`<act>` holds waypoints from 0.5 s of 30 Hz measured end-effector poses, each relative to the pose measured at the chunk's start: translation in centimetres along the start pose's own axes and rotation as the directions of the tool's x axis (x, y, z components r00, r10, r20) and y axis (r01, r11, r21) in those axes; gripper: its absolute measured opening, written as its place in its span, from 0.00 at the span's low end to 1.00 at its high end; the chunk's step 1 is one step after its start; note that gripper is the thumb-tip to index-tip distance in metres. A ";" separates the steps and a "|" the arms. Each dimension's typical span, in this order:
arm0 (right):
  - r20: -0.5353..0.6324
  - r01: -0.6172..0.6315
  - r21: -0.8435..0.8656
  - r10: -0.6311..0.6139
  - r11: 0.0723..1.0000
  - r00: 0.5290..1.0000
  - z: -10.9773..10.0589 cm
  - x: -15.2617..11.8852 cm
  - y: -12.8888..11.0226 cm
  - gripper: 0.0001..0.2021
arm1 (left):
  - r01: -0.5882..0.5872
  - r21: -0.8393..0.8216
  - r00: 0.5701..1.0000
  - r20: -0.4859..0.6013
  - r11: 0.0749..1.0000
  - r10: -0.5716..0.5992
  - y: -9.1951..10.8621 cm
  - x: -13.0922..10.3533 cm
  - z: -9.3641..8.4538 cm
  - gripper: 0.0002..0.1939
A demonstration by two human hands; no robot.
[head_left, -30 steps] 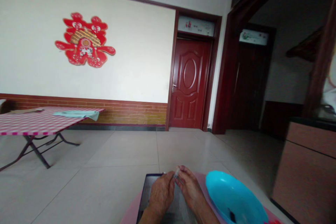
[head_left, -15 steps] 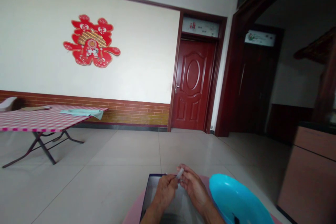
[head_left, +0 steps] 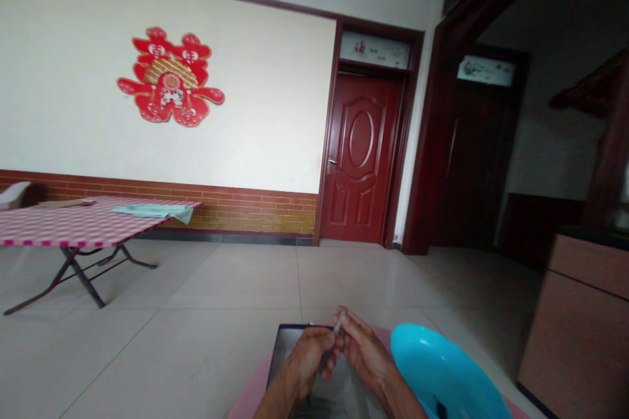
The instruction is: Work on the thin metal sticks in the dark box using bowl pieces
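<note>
My left hand [head_left: 310,355] and my right hand [head_left: 364,348] meet at the bottom centre, above an open shallow box [head_left: 285,342] with a dark rim and pale inside. Between their fingertips is a small, slim, whitish piece [head_left: 339,322], tilted upward; its kind is too small and blurred to make out. Both hands are closed around it, left fingers at its lower end and right fingers along its upper part. Inside the box, dark items [head_left: 322,408] show below my left wrist, partly hidden by my arms.
A bright blue basin [head_left: 442,366] with a small dark object [head_left: 441,409] in it stands right of the box, on a pink round surface [head_left: 250,389]. Farther left is a folding table with a checked cloth [head_left: 73,226]. A wooden cabinet [head_left: 580,327] stands at the right.
My hands have drawn closer together around the whitish piece, which now stands steeper and shows less between the fingers. My left hand has shifted slightly right.
</note>
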State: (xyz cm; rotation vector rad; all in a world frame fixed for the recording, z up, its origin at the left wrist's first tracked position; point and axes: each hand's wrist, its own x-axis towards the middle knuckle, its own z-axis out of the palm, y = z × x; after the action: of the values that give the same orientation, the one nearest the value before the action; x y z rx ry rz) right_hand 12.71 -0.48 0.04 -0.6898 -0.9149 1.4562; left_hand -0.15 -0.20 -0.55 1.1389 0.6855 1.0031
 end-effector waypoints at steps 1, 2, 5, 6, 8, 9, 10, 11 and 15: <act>0.012 0.002 -0.002 -0.002 1.000 1.000 0.0 0.1 0.2 0.16 | -0.006 0.002 1.000 -0.002 1.000 0.006 -0.1 0.1 0.0 0.16; 0.013 0.005 -0.004 -0.005 1.000 1.000 0.0 0.2 0.3 0.15 | -0.016 0.011 1.000 -0.009 1.000 0.016 -0.3 0.2 -0.1 0.16; -0.046 0.028 0.000 -0.028 1.000 0.999 0.1 0.5 0.8 0.15 | -0.045 0.068 0.998 -0.043 0.997 0.048 -0.6 0.5 -0.2 0.18; -0.069 0.035 0.001 -0.035 0.999 0.997 0.1 0.5 1.0 0.16 | -0.053 0.098 0.997 -0.053 0.994 0.058 -0.7 0.6 -0.3 0.18; -0.108 0.037 0.003 -0.036 0.999 0.993 0.1 0.6 1.2 0.16 | -0.064 0.157 0.995 -0.064 0.986 0.075 -0.9 0.7 -0.4 0.19; -0.124 0.029 0.002 -0.029 1.000 0.992 0.1 0.6 1.2 0.17 | -0.067 0.189 0.994 -0.067 0.980 0.081 -1.0 0.7 -0.5 0.19; -0.139 0.020 0.000 -0.020 1.000 0.990 0.1 0.6 1.2 0.18 | -0.070 0.223 0.994 -0.071 0.972 0.088 -1.0 0.8 -0.6 0.20; -0.154 0.012 -0.004 -0.012 1.000 0.988 0.2 0.6 1.2 0.19 | -0.071 0.256 0.993 -0.075 0.964 0.093 -1.1 0.8 -0.7 0.20; -0.208 -0.005 -0.032 -0.001 0.999 0.978 0.5 0.5 1.1 0.21 | -0.074 0.364 0.989 -0.091 0.928 0.115 -1.4 0.9 -1.0 0.21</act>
State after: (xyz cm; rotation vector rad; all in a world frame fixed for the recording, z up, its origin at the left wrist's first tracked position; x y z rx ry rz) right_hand 11.65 -0.05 -0.55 -0.8501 -0.7765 1.3448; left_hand -0.22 0.85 -2.10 1.4546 0.9387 1.0552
